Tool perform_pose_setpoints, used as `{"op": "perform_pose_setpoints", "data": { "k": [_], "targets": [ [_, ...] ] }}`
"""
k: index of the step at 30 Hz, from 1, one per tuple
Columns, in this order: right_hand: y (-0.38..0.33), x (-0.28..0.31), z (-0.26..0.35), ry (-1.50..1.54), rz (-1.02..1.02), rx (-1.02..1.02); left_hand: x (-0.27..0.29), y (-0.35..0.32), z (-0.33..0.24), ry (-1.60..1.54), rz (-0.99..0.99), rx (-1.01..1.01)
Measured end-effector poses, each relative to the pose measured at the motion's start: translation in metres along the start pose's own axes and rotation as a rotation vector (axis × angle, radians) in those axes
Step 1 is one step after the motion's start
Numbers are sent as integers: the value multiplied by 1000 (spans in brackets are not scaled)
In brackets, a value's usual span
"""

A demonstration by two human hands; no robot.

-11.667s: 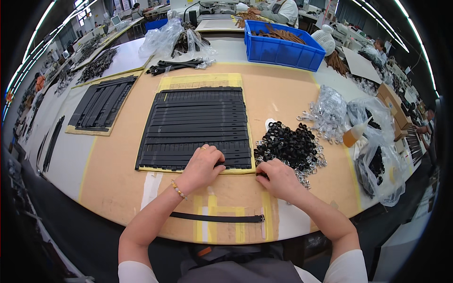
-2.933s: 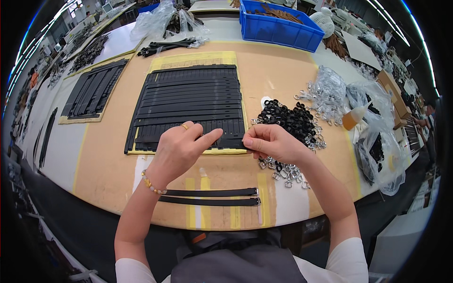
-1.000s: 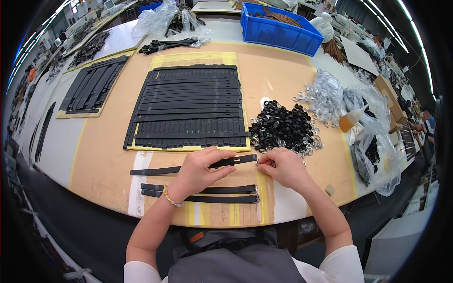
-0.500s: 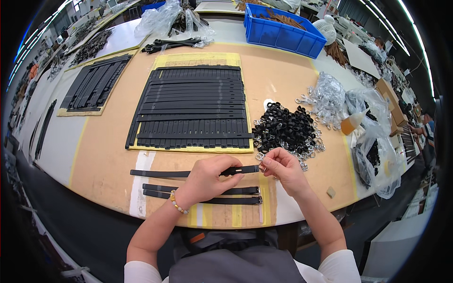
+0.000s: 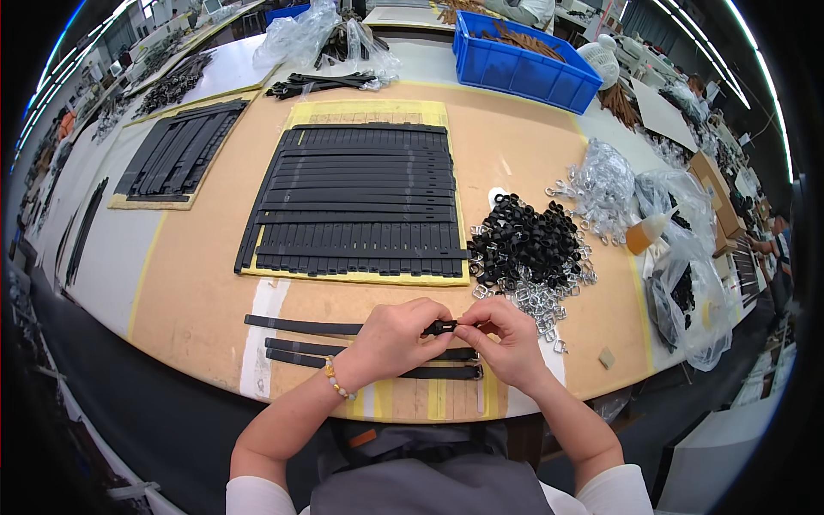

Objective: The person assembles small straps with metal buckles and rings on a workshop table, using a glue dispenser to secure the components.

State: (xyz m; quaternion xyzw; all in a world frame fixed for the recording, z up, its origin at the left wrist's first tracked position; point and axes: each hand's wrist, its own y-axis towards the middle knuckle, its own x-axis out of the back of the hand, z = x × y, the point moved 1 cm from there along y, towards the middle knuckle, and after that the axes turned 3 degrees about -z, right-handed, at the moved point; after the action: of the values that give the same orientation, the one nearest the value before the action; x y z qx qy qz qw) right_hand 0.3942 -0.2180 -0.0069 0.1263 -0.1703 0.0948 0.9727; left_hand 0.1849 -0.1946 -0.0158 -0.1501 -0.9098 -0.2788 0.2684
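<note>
Closed round a black strap point(image 5: 300, 326) near its slotted end, my left hand point(image 5: 390, 343) wears a beaded bracelet. The strap's long tail lies to the left. At that slotted end my right hand point(image 5: 508, 345) pinches thumb and forefinger together, touching the strap; the small metal buckle there is mostly covered by the fingers. Two more black straps, an upper one point(image 5: 287, 345) and a lower one point(image 5: 438, 372), lie side by side just nearer to me. A buckle point(image 5: 479, 372) sits on the lower strap's right end.
Beyond my hands, a yellow-edged board point(image 5: 369, 111) bears rows of black straps. Black loops point(image 5: 522, 236) and silver buckles point(image 5: 538, 302) are heaped to the right, by plastic bags point(image 5: 603, 184) and an amber bottle point(image 5: 644, 233). A blue crate point(image 5: 524, 75) stands at the back.
My right hand has moved left and down with the buckle, up to the strap's slotted end. My left hand has shifted slightly right and down, still gripping the strap.
</note>
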Motion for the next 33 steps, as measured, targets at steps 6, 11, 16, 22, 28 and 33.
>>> {"op": "perform_pose_setpoints", "data": {
  "k": [6,11,16,22,28,33],
  "targets": [
    [0,2,-14,360,87,-279,-2,-1,1,-95,79,20],
    [1,1,-22,505,139,-357,-2,1,2,-163,134,38],
    [1,-8,-21,506,110,-374,-2,0,4,-181,155,65],
    [1,-4,-24,596,127,-430,-2,2,4,-293,160,180],
    [-7,-16,-10,195,-93,-238,-5,-1,7,-440,199,330],
    [-5,-20,-14,143,-150,-132,-8,-3,13,-444,209,362]
  ]
}}
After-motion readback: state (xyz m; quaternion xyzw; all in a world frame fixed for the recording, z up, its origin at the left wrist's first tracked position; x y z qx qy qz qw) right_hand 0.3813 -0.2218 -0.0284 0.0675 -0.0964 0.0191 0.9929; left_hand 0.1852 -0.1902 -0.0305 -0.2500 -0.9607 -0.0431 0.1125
